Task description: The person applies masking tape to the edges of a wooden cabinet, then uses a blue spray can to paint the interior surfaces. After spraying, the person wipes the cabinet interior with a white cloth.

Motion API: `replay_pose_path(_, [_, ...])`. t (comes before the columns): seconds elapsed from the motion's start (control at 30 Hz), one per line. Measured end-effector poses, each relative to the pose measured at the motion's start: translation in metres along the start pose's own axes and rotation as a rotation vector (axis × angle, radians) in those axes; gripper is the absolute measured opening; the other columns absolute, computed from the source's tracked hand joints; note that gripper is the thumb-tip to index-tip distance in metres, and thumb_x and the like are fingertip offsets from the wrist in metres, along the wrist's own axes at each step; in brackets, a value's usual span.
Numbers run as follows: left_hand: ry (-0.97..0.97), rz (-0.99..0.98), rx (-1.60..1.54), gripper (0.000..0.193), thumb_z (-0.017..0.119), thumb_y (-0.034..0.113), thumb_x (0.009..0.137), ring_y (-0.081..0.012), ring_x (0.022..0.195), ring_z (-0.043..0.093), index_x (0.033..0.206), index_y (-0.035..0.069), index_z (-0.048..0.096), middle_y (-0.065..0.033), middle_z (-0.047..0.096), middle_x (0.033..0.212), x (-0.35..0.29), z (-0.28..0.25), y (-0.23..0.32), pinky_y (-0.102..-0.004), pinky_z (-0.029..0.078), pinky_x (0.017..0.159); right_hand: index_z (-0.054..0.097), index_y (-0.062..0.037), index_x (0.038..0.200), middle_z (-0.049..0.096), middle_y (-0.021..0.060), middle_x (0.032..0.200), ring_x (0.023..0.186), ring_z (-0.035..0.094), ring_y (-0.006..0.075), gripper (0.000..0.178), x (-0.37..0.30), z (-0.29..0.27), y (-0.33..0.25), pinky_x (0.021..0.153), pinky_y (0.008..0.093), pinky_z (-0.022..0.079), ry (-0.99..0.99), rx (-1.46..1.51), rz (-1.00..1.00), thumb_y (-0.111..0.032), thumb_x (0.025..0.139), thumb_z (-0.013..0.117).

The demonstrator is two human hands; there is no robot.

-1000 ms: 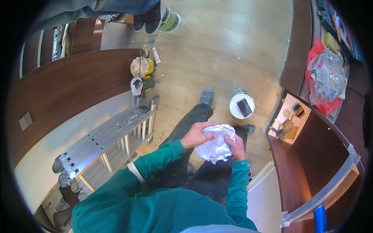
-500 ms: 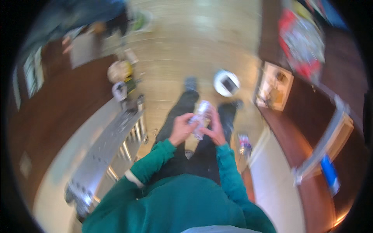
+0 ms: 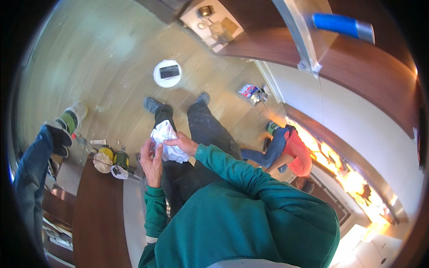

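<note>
Between my hands, above my dark trouser legs, is a crumpled white sheet (image 3: pixel 172 153); whether it is cloth or paper I cannot tell. My left hand (image 3: pixel 152 164) is at its near left edge, thumb and fingertips against it. From the right, my right hand (image 3: pixel 183 144) pinches its upper side, thumb pressed on the folds. The folds hide some of the fingertips. Both arms wear green sleeves.
A round white lid or bucket (image 3: pixel 157 82) bears a black slab on the floor ahead. Cans (image 3: pixel 120 158) stand left on a brown counter (image 3: pixel 100 214). A person in red (image 3: pixel 299 154) crouches right, beside a flame-like glow (image 3: pixel 357 183). Jeans-clad legs (image 3: pixel 33 165) are at left.
My view has swung to the right, bringing the crouching person and the glow in. The white sheet is still between both hands and now looks more spread out.
</note>
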State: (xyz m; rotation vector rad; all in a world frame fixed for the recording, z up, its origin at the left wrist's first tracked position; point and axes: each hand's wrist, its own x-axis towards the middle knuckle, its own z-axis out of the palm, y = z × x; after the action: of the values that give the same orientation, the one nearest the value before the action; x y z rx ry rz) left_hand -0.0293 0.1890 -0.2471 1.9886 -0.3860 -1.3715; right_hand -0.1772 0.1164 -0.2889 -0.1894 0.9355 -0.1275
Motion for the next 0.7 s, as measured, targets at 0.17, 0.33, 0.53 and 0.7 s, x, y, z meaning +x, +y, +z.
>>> replay_pose_path(0.17, [-0.116,0.305,0.321,0.057,0.073,0.025,0.084,-0.0344,0.109,0.06,0.129,-0.004,0.055,-0.0195,0.061,0.117,-0.012,0.056,0.026,-0.0387,0.048,0.091,0.06,0.0047,0.122,0.068,0.0113,0.109,0.094,0.068,0.0205,0.042,-0.04,-0.031,-0.024,0.084,0.0334,0.053,0.142,0.156,-0.099,-0.023,0.091,0.067])
replay_pose_path(0.33, [-0.097,0.263,0.256,0.043,0.073,0.017,0.08,-0.0269,0.083,0.067,0.116,-0.004,0.064,-0.0167,0.069,0.092,-0.03,0.11,0.037,-0.0363,0.052,0.075,0.063,0.0004,0.119,0.067,0.0098,0.111,0.099,0.065,0.0172,0.041,-0.092,-0.068,-0.044,0.085,0.0326,0.051,0.193,-0.019,-0.209,-0.023,0.087,0.072])
replay_pose_path(0.53, [-0.602,0.037,-0.063,0.033,0.075,0.022,0.083,-0.0119,0.073,0.063,0.104,-0.004,0.07,-0.0063,0.071,0.08,-0.082,0.149,0.154,-0.0289,0.051,0.066,0.054,-0.0035,0.13,0.063,0.0092,0.122,0.113,0.061,0.0202,0.042,-0.196,-0.065,-0.124,0.098,0.0365,0.048,-0.132,0.144,-0.433,-0.018,0.091,0.065])
replay_pose_path(0.7, [-0.335,0.579,0.363,0.037,0.076,0.031,0.081,-0.011,0.069,0.06,0.095,-0.003,0.072,-0.0081,0.066,0.069,-0.074,0.173,0.264,-0.0288,0.049,0.063,0.057,0.0007,0.124,0.067,0.013,0.112,0.101,0.067,0.0244,0.037,-0.239,-0.087,-0.174,0.091,0.0383,0.053,0.197,0.123,-0.603,-0.02,0.094,0.064])
